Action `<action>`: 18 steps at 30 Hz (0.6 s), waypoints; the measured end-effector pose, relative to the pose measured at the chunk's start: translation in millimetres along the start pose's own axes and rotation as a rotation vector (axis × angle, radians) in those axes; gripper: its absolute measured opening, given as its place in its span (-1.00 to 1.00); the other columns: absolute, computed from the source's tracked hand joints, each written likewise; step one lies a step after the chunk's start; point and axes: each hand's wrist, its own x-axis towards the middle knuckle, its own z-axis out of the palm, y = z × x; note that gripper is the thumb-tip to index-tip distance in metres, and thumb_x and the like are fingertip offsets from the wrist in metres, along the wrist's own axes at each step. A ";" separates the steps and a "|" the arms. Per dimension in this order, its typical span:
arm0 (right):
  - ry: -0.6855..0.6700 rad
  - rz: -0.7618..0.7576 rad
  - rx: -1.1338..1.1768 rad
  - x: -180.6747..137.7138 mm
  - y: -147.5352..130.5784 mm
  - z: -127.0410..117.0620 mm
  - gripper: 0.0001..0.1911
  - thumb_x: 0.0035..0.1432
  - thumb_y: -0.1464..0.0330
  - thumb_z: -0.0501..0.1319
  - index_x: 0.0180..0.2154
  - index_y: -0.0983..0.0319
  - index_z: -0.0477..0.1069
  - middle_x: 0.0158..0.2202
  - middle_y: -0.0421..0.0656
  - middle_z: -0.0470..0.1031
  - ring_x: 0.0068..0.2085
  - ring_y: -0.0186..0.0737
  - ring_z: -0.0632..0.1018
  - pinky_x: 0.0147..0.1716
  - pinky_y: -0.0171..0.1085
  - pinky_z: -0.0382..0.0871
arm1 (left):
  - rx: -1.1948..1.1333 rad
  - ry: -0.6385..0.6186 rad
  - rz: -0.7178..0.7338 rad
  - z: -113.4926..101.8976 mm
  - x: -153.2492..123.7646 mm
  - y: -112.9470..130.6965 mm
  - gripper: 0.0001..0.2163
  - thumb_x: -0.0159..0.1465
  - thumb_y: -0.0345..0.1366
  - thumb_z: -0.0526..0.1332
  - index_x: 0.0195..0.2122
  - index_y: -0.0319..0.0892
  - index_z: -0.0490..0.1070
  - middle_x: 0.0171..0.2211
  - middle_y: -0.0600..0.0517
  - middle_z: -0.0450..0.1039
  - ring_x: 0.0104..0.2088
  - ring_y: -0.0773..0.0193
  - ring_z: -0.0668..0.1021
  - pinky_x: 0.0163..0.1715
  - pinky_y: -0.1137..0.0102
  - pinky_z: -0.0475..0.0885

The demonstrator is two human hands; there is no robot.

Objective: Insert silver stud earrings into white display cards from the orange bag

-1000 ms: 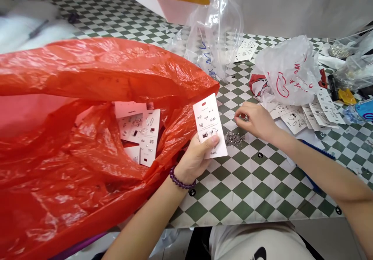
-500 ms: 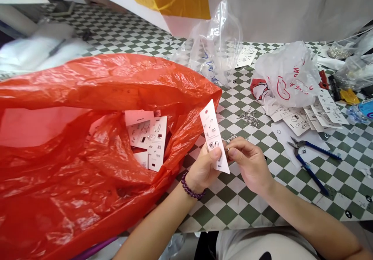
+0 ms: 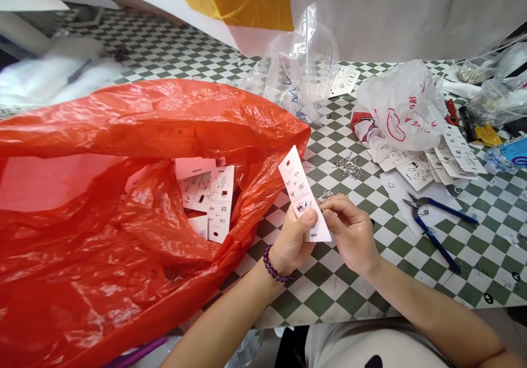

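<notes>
Diagonally, long white paper card [image 3: 298, 189] clenched in left grip [image 3: 290, 241], right grip [image 3: 352, 233] pinched closed at its 3 o'clock edge.

A plastic sack [image 3: 102, 236] on the left of the table [image 3: 486, 258] holds printed cards [image 3: 206, 192]; to its right lie pliers [image 3: 422, 208], with more cards [image 3: 415, 171] and a carrier bag [image 3: 399, 107] behind them.
</notes>
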 end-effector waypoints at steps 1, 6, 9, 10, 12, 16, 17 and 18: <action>-0.004 -0.003 -0.017 -0.3 -0.4 0.0 -0.92 0.21 0.29 0.26 -0.27 0.02 0.55 -0.27 -0.23 0.51 -0.22 -0.30 0.48 -0.18 -0.28 0.42 | 0.013 0.013 -0.004 -0.4 -0.1 -0.8 -0.59 -0.16 -0.09 0.51 -0.41 -0.18 0.40 -0.57 0.16 0.32 -0.57 0.47 0.33 -0.58 0.57 0.27; 0.041 -0.016 -0.100 -2.2 -1.3 1.7 -0.90 0.24 0.27 0.23 -0.27 0.04 0.53 -0.27 -0.22 0.50 -0.22 -0.28 0.48 -0.14 -0.25 0.41 | 0.077 0.044 -0.038 -2.9 -0.5 -4.8 -0.54 -0.17 -0.01 0.50 -0.40 -0.18 0.39 -0.54 0.13 0.35 -0.53 0.41 0.37 -0.50 0.49 0.32; 0.053 -0.019 -0.111 -4.5 -1.0 2.8 -0.90 0.24 0.26 0.22 -0.27 0.05 0.52 -0.27 -0.22 0.49 -0.22 -0.28 0.48 -0.16 -0.26 0.42 | 0.077 0.043 -0.041 -4.3 -1.0 -6.1 -0.54 -0.16 -0.02 0.49 -0.39 -0.17 0.38 -0.54 0.14 0.34 -0.53 0.42 0.37 -0.49 0.49 0.31; 0.051 -0.018 -0.111 -5.3 -0.7 3.1 -0.90 0.24 0.27 0.22 -0.26 0.05 0.52 -0.27 -0.22 0.49 -0.22 -0.29 0.48 -0.16 -0.26 0.42 | 0.074 0.044 -0.041 -4.8 -1.1 -6.4 -0.54 -0.16 -0.02 0.50 -0.37 -0.16 0.37 -0.53 0.14 0.35 -0.53 0.42 0.37 -0.49 0.49 0.31; 0.050 -0.013 -0.105 -6.7 0.2 3.7 -0.91 0.25 0.29 0.21 -0.24 0.03 0.51 -0.26 -0.23 0.48 -0.23 -0.31 0.48 -0.17 -0.29 0.41 | 0.071 0.048 -0.045 -5.8 -1.0 -7.3 -0.53 -0.16 -0.03 0.50 -0.35 -0.15 0.37 -0.53 0.15 0.35 -0.54 0.42 0.37 -0.48 0.48 0.32; 0.079 0.001 -0.093 -7.8 2.7 4.6 -0.93 0.23 0.30 0.23 -0.26 0.04 0.50 -0.28 -0.24 0.46 -0.25 -0.32 0.48 -0.19 -0.30 0.42 | 0.076 0.067 -0.060 -6.5 0.0 -9.6 -0.53 -0.15 -0.04 0.49 -0.33 -0.17 0.37 -0.52 0.15 0.36 -0.54 0.43 0.38 -0.48 0.49 0.34; 0.089 0.004 -0.098 -7.6 2.9 4.6 -0.93 0.23 0.29 0.23 -0.26 0.06 0.50 -0.28 -0.23 0.46 -0.25 -0.32 0.48 -0.18 -0.29 0.42 | 0.069 0.076 -0.059 -6.1 0.1 -9.6 -0.53 -0.15 -0.05 0.49 -0.34 -0.18 0.36 -0.52 0.14 0.36 -0.54 0.43 0.39 -0.48 0.49 0.35; 0.101 0.008 -0.106 -7.2 2.8 4.5 -0.93 0.22 0.28 0.23 -0.27 0.07 0.49 -0.29 -0.23 0.46 -0.25 -0.31 0.48 -0.17 -0.28 0.43 | 0.060 0.084 -0.054 -5.4 0.0 -9.1 -0.54 -0.15 -0.07 0.50 -0.35 -0.18 0.35 -0.52 0.15 0.36 -0.53 0.43 0.39 -0.48 0.50 0.36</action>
